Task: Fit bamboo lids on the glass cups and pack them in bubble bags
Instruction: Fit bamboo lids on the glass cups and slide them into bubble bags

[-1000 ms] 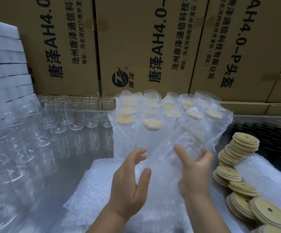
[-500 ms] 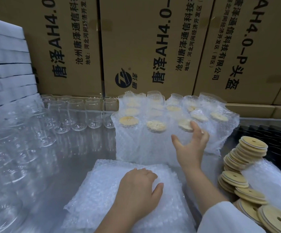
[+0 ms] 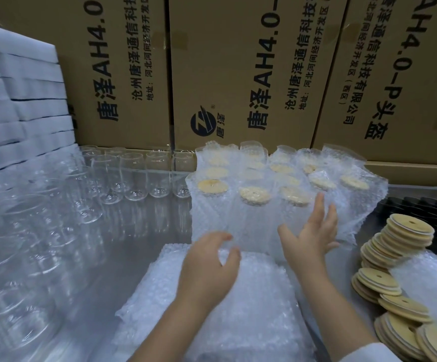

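While the far left is just a stack of white foam sheets (image 3: 16, 100) against the wall of cardboard boxes (image 3: 238, 61), the stuff that matters starts right next to it: a big crowd of empty glass cups (image 3: 133, 178) standing upright on the shiny metal counter (image 3: 123, 244), no lids on any of them, and the nearest ones are pretty blurry. Moving toward the middle, a flat pile of bubble bags (image 3: 212, 317) lies at the near edge. The left hand (image 3: 209, 267) is over the far end of that pile, fingers loosely curved with the thumb apart, not clamped on anything as far as I can see, though I can't tell if it actually touches the top bag. Just behind it is a tight cluster of packed cups (image 3: 254, 199), each upright in its own bubble bag with a bamboo lid showing through the plastic. The right hand (image 3: 308, 236) is up in front of that cluster, fingers straight and fanned out, tips right at the front row of the wrapping, holding nothing. Further right, loose bamboo lids (image 3: 405, 236) sit in slumping stacks on the counter, with another bubble bag (image 3: 426, 278) lying among them. Something black and ridged (image 3: 434, 212) sits behind those stacks, can't make out what it is.
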